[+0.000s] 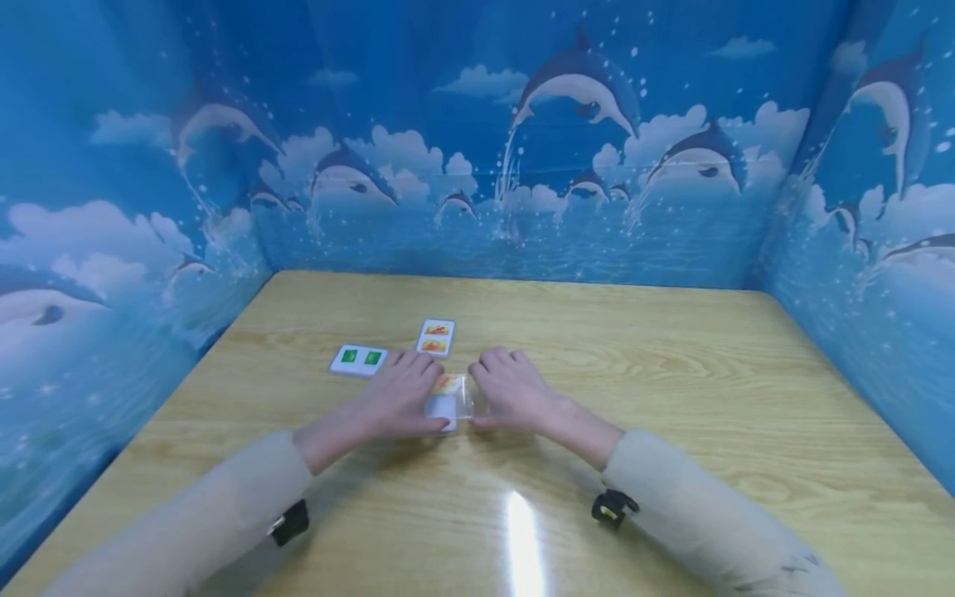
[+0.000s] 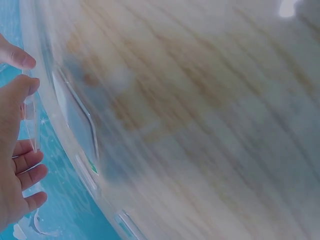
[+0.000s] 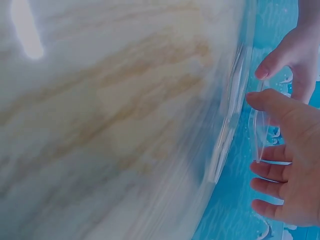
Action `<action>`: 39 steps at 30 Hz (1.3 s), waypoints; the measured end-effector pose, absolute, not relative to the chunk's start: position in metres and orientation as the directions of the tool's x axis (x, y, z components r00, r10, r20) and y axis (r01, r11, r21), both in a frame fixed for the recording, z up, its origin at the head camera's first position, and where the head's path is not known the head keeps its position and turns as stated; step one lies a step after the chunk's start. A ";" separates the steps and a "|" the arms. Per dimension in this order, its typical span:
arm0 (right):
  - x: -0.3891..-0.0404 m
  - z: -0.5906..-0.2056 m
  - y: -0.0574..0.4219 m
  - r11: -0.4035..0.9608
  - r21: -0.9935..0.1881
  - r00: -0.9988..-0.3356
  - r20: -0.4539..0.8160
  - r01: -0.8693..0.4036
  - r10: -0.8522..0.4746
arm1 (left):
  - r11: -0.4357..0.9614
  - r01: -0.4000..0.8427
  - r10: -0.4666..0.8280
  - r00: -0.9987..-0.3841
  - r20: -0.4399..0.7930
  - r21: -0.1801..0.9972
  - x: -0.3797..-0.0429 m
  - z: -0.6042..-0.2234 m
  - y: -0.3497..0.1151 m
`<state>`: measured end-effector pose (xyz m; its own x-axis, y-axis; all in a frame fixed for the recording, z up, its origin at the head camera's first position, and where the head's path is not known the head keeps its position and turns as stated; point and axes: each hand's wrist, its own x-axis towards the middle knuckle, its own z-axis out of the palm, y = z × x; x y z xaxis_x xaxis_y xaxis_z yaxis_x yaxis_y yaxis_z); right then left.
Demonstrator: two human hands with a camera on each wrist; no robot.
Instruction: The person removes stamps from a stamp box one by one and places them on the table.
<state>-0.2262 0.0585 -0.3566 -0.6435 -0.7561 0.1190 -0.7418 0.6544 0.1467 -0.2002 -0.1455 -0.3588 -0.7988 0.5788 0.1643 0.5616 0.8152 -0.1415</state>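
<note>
Between my two hands is a clear plastic piece (image 1: 464, 398), flat and see-through. My left hand (image 1: 406, 394) holds its left side, thumb at the near edge and fingers at the far one. The right hand (image 1: 515, 390) grips the opposite side, and the right wrist view shows the clear plastic (image 3: 259, 132) between thumb and fingers. Seen beside and through the plastic is a white card (image 1: 442, 412) with an orange picture, partly hidden by my left hand. Just beyond that hand lie a card with two orange pictures (image 1: 436, 337) and a card with two green squares (image 1: 358, 359).
The wood-grain table (image 1: 671, 398) runs back to a blue curtain (image 1: 477, 207) printed with dolphins, which also closes off both sides. A bright light reflection (image 1: 525, 539) shows near the front. Dark devices (image 1: 613, 506) are strapped beneath the sleeves.
</note>
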 end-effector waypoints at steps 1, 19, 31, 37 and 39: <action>-0.226 -0.357 0.057 0.651 0.158 -0.641 0.115 -0.743 -0.759 | 0.813 0.564 0.582 -0.797 0.163 -0.144 -0.200 -0.359 -0.147; -0.222 -0.358 0.032 0.635 0.165 -0.641 0.020 -0.755 -0.767 | 0.791 0.597 0.611 -0.781 0.124 -0.133 -0.192 -0.361 -0.169; -0.220 -0.361 0.022 0.630 0.156 -0.637 0.010 -0.761 -0.771 | 0.787 0.600 0.617 -0.775 0.138 -0.145 -0.188 -0.364 -0.178; -0.219 -0.362 0.018 0.623 0.162 -0.632 -0.003 -0.765 -0.775 | 0.793 0.597 0.609 -0.785 0.116 -0.123 -0.188 -0.366 -0.181; -0.219 -0.363 0.017 0.620 0.167 -0.629 -0.002 -0.766 -0.777 | 0.797 0.593 0.603 -0.791 0.099 -0.118 -0.188 -0.366 -0.181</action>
